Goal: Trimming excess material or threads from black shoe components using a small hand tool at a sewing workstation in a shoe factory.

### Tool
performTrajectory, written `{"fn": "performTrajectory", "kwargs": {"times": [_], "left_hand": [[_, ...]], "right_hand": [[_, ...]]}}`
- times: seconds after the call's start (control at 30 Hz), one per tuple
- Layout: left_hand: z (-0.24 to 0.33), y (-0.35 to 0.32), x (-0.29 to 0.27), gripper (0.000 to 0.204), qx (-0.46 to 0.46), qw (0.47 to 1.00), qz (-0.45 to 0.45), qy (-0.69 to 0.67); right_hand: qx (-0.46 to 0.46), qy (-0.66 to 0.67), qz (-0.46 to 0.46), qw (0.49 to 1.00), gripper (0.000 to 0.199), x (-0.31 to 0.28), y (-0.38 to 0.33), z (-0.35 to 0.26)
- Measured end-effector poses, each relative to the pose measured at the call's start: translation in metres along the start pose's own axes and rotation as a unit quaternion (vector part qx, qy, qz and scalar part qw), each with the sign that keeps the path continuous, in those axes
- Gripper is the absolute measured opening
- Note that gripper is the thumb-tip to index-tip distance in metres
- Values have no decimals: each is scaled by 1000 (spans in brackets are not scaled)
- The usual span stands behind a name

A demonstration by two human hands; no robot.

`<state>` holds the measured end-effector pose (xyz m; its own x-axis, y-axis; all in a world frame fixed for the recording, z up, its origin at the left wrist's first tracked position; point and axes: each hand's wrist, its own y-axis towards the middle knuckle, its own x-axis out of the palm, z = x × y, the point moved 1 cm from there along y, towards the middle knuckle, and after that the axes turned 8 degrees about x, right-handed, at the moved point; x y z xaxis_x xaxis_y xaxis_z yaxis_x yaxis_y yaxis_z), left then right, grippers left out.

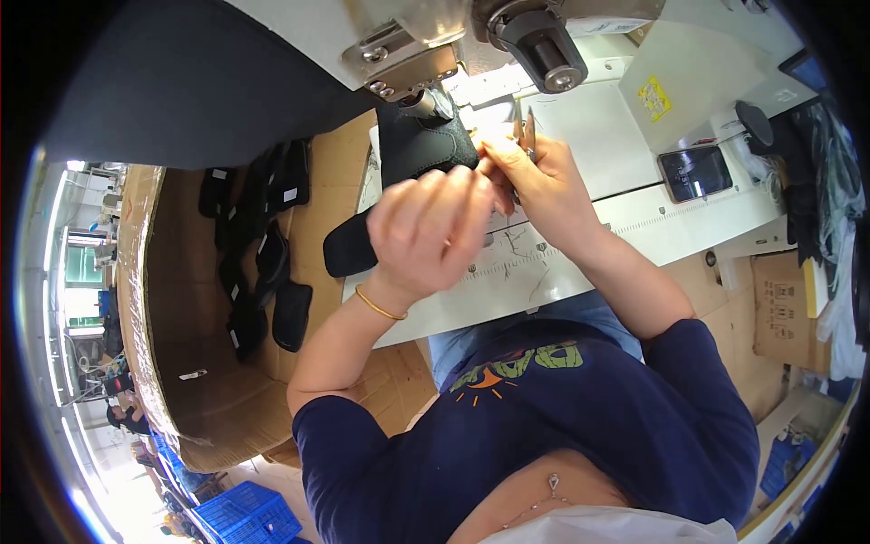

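Note:
A black stitched piece of fabric or leather (412,140) lies on the sewing machine bed, its upper part under the needle area. Its black flap (349,247) reaches down left past my left wrist. My left hand (433,225), slightly blurred, is curled over the lower part of the piece, its fingertips close to my right hand; what its fingers grip is hidden. In my right hand (536,181) is a pair of small metal snips (529,131), the pointed blades sticking up between thumb and fingers. The right fingertips meet at the right edge of the black piece.
The sewing machine head (412,68) overhangs my hands. At the left stands a large cardboard box (163,363) with several black pieces bearing white labels. A phone (695,172) lies on the white table (589,222) at the right; loose threads lie near the front edge.

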<state>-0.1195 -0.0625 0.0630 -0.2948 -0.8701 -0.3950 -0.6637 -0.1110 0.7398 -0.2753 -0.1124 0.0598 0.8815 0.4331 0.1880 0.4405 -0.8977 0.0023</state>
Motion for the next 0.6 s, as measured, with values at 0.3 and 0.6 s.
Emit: {"fn": "performTrajectory", "kwargs": {"times": [0.3, 0.6], "left_hand": [[-30, -8, 14, 33, -65, 997, -49, 18], [-45, -38, -31, 39, -616, 450, -215, -610]], "right_hand": [[4, -26, -100, 995, 37, 1, -16, 1], [-218, -403, 40, 888, 31, -24, -22, 35]]}}
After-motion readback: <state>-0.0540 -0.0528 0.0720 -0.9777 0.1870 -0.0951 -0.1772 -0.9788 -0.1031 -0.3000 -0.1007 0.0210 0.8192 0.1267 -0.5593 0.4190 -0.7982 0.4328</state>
